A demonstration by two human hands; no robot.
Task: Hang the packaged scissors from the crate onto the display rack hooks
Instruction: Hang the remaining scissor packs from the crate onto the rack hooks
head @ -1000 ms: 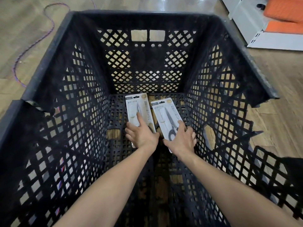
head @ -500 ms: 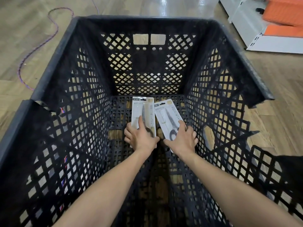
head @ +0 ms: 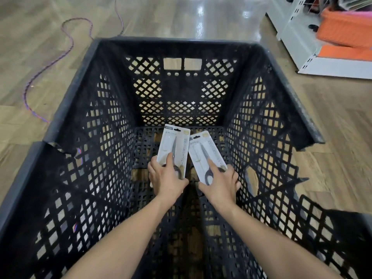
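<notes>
**Two scissor packs gripped inside the crate**

Far left, we see a purple cord (head: 48, 65) snaking across the wooden floor (head: 30, 27). Coming right, the black lattice crate (head: 66, 109) fills our view, both arms reaching down into it. Our left hand (head: 166, 178) grips the left scissor pack (head: 174, 146) at its near end, thumb laid on the front and fingers curled round the left edge; the pack points toward the far wall. Just beside it, the right scissor pack (head: 203, 152) tilts leftward at its far end, its corner close to the left pack, though we cannot tell if they touch. Our right hand (head: 220, 185) pinches it, thumb on the front, fingers wrapped behind. Far right, a white shelf unit (head: 298, 39) holds orange bins (head: 346, 31).
</notes>
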